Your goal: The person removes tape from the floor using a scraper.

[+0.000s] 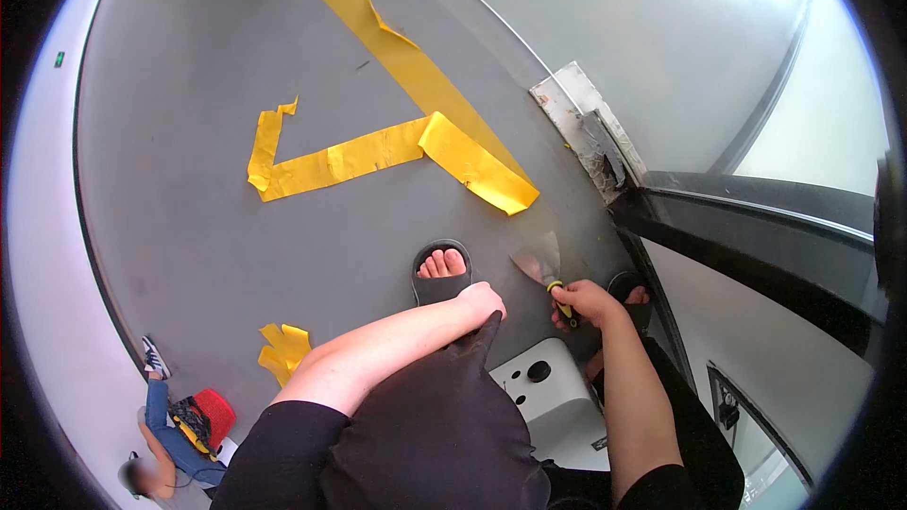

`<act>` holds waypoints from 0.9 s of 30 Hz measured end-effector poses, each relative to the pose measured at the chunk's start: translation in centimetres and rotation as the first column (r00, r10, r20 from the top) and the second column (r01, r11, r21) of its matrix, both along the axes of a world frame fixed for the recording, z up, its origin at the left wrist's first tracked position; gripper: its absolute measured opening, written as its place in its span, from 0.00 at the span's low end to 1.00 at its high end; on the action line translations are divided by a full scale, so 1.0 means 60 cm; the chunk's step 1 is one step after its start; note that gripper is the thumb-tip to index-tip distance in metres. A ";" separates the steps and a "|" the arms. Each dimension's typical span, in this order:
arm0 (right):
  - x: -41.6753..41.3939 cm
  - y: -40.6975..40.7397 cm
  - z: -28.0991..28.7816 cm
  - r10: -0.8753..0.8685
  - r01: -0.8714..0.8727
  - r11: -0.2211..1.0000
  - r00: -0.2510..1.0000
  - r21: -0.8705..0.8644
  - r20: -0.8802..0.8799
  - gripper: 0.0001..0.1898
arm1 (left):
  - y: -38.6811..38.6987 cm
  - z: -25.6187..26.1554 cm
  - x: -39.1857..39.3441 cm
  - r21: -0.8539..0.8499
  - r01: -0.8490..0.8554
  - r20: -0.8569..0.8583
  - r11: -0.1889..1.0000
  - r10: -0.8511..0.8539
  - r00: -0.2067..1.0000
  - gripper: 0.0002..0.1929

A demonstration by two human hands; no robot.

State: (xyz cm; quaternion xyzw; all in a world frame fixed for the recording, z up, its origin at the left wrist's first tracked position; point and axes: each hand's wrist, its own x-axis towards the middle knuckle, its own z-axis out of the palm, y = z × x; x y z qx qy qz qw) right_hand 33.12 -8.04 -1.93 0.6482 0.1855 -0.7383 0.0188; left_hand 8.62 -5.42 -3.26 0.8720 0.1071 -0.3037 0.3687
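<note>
My right hand (582,303) grips the yellow-and-black handle of a putty knife (544,270), whose broad metal blade points up and left over the grey floor (340,248). My left hand (484,299) is closed on the hem of my black shirt (432,425). Ahead of the blade, a peeled strip of yellow floor tape (375,149) lies folded and crooked. It adjoins a straight yellow tape line (425,78) that runs towards the top, with one edge lifted. A crumpled piece of yellow tape (283,350) lies left of my left forearm.
A white appliance-like box (542,375) with black knobs stands between my legs. To the right are a dark frame (744,269) and a chipped white sill (567,106) beside a glass-like panel. At lower left, a person (166,439) sits near a red basket (212,414).
</note>
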 end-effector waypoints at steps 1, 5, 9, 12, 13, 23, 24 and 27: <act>0.000 -0.003 0.001 -0.010 0.007 0.997 0.999 -0.083 -0.037 0.20 | 0.000 0.000 -0.001 -0.017 -0.008 -0.011 1.000 0.008 1.000 0.07; -0.048 0.027 0.021 -0.035 0.030 0.997 0.997 0.074 0.063 0.19 | -0.004 -0.015 -0.002 -0.074 -0.005 -0.076 0.997 -0.001 0.997 0.10; -0.083 0.066 0.036 -0.138 0.111 0.970 0.984 0.215 0.113 0.18 | 0.035 0.048 -0.013 -0.246 -0.279 -0.086 0.928 0.266 0.960 0.19; -0.081 0.064 0.038 -0.152 0.135 0.977 0.984 0.166 0.089 0.18 | 0.144 0.202 -0.024 -0.467 -0.564 -0.106 0.681 0.590 0.800 0.22; -0.072 0.057 0.034 -0.164 0.147 0.976 0.982 0.163 0.095 0.18 | 0.162 0.238 -0.027 -0.562 -0.639 0.123 0.525 0.817 0.563 0.21; -0.080 0.064 0.032 -0.133 0.114 0.977 0.986 0.180 0.101 0.18 | 0.344 0.524 -0.052 -0.498 -0.375 0.864 0.782 0.412 -0.289 0.52; -0.070 0.068 0.033 -0.152 0.128 0.972 0.982 0.195 0.111 0.19 | 0.366 0.518 -0.049 -0.498 -0.363 0.863 0.788 0.408 -0.298 0.53; -0.048 0.038 0.017 -0.134 0.100 0.960 0.985 0.263 0.113 0.18 | 0.378 0.525 -0.055 -0.449 -0.334 0.879 0.829 0.343 -0.330 0.55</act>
